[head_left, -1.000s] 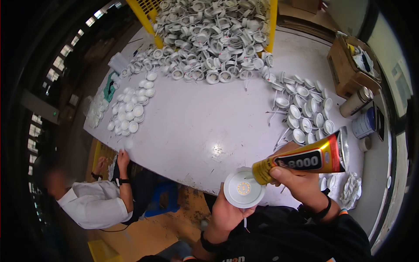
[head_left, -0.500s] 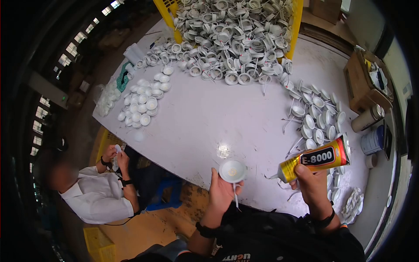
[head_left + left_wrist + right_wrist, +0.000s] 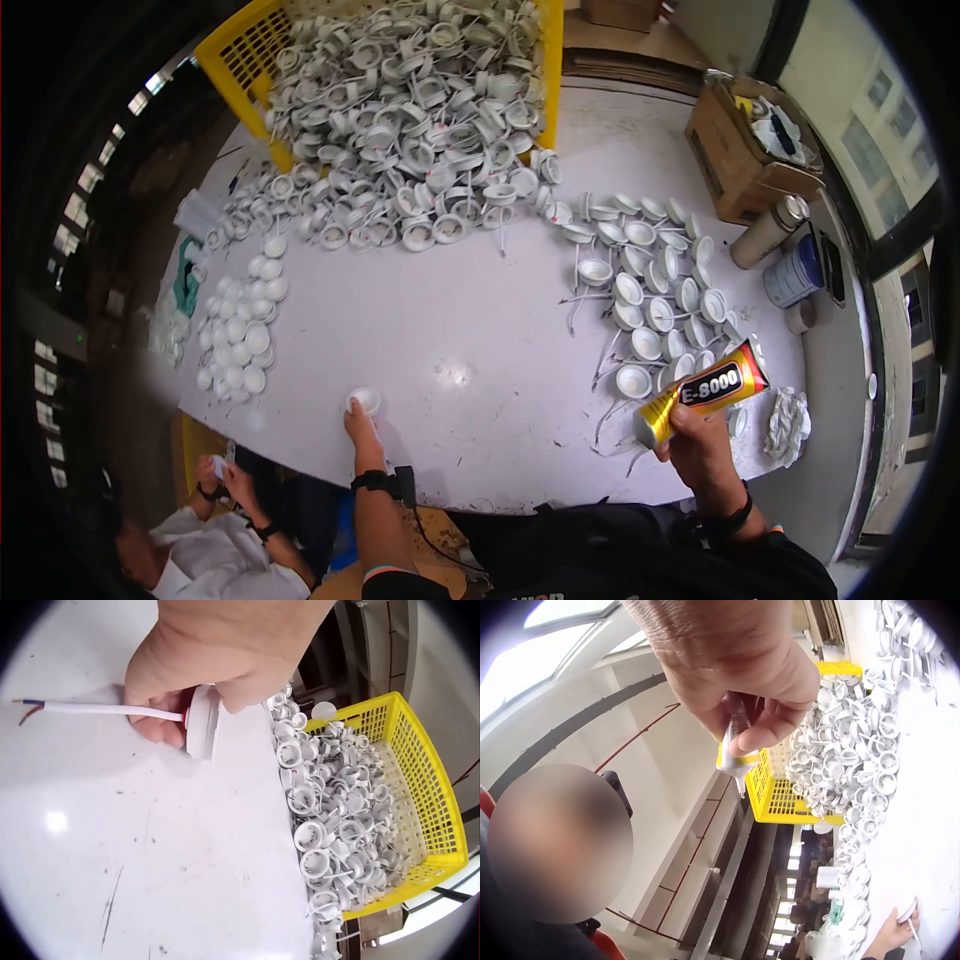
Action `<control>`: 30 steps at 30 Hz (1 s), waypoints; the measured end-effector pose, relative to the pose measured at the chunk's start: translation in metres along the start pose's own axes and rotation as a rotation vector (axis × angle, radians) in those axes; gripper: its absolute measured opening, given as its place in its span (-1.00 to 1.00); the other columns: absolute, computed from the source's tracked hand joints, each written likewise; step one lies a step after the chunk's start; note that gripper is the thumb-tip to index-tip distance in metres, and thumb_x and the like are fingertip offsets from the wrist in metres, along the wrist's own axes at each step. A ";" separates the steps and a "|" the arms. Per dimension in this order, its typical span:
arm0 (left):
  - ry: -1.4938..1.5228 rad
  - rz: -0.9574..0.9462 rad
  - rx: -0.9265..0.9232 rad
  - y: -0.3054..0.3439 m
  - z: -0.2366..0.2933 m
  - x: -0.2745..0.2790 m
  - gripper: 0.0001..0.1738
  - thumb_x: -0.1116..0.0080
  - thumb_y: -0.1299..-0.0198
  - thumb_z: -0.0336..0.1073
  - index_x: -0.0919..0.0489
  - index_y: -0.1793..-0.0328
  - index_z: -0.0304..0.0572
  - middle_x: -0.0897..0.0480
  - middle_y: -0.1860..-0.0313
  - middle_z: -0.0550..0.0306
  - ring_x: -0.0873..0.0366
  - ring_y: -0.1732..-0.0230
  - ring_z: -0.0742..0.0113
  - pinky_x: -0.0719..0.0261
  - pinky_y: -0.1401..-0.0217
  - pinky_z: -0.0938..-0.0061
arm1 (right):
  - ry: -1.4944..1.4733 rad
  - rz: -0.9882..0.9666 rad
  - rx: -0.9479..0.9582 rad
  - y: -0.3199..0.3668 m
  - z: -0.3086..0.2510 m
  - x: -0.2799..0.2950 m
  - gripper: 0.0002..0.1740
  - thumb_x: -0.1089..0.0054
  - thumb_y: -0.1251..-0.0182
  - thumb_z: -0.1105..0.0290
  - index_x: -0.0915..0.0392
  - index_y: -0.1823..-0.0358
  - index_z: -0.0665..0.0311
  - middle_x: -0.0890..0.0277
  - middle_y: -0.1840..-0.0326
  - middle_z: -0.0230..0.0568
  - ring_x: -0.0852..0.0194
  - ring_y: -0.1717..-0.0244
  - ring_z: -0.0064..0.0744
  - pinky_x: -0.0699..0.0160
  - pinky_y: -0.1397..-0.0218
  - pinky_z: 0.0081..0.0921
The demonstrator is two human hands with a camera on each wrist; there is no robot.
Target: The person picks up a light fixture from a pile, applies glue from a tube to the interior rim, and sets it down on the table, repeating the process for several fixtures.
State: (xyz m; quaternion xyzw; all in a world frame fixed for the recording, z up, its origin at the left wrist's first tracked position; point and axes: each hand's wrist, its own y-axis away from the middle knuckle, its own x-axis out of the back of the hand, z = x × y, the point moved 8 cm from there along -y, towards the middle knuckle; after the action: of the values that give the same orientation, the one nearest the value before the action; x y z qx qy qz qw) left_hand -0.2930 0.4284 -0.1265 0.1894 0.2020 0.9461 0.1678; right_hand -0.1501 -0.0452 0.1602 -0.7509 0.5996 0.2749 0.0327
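My left hand (image 3: 362, 432) pinches a small round white downlight (image 3: 367, 401) low over the left front of the table. In the left wrist view, a white cable (image 3: 112, 710) runs from the back of the downlight (image 3: 201, 724), ending in bare brown and blue wires. Thumb and fingers hold its rim from both sides. At the right, my right hand (image 3: 703, 455) grips a yellow, black and red glue tube (image 3: 712, 388) marked E-8000, held tilted above the table. In the right wrist view, the tube's nozzle (image 3: 741, 784) points out past the fingers.
A yellow basket (image 3: 551, 80) spills many white lamp housings (image 3: 400, 130) at the back. Several wired downlights (image 3: 650, 290) lie at the right, and white round covers (image 3: 240, 335) at the left. A cardboard box (image 3: 735, 150) and flask (image 3: 768, 235) line the right edge. Another person (image 3: 230, 545) sits at left.
My left hand has carried the downlight leftward and out over the table, away from the tube. The right hand has drawn the glue tube off it to the right, still gripping it.
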 end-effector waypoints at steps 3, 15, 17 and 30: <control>-0.150 0.040 -0.417 0.026 0.059 -0.038 -0.55 0.10 -0.10 -0.04 -0.37 0.02 -0.22 -0.50 0.33 0.10 -0.47 0.35 0.27 -0.41 0.31 0.47 | -0.065 0.025 0.004 -0.002 -0.002 0.015 -0.70 -0.13 -0.02 0.33 -0.32 0.28 0.34 -0.37 0.55 -0.24 -0.34 0.66 -0.50 -0.31 0.69 -0.64; -0.203 -0.880 -0.223 0.189 0.107 -0.390 -0.53 0.02 -0.01 0.06 -0.50 0.21 -0.21 -0.54 0.31 0.19 -0.41 0.30 0.50 -0.30 0.31 0.60 | -0.136 0.159 0.000 -0.056 -0.016 0.083 -0.72 -0.13 0.00 0.31 -0.30 0.33 0.30 -0.34 0.66 -0.24 -0.31 0.72 -0.48 -0.26 0.73 -0.63; -0.234 -0.850 -0.173 0.179 0.110 -0.437 -0.48 0.00 0.04 0.12 -0.50 0.21 -0.21 -0.54 0.31 0.19 -0.39 0.32 0.50 -0.28 0.31 0.60 | -0.136 0.172 -0.002 -0.072 -0.016 0.097 -0.73 -0.13 0.00 0.31 -0.31 0.35 0.31 -0.34 0.67 -0.24 -0.31 0.72 -0.48 -0.25 0.73 -0.63; -0.223 -0.857 -0.058 0.187 0.125 -0.413 -0.56 -0.02 0.03 -0.03 -0.46 0.13 -0.22 -0.53 0.41 0.18 -0.47 0.42 0.43 -0.36 0.17 0.34 | -0.184 0.232 -0.002 -0.087 -0.013 0.129 -0.71 -0.14 -0.02 0.32 -0.32 0.31 0.33 -0.38 0.58 -0.21 -0.34 0.69 -0.46 -0.30 0.69 -0.64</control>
State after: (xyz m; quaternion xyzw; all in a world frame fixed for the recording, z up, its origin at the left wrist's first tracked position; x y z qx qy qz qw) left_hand 0.0752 0.1444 -0.0578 0.1848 0.2164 0.7701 0.5709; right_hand -0.0487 -0.1400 0.0879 -0.6482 0.6766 0.3451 0.0547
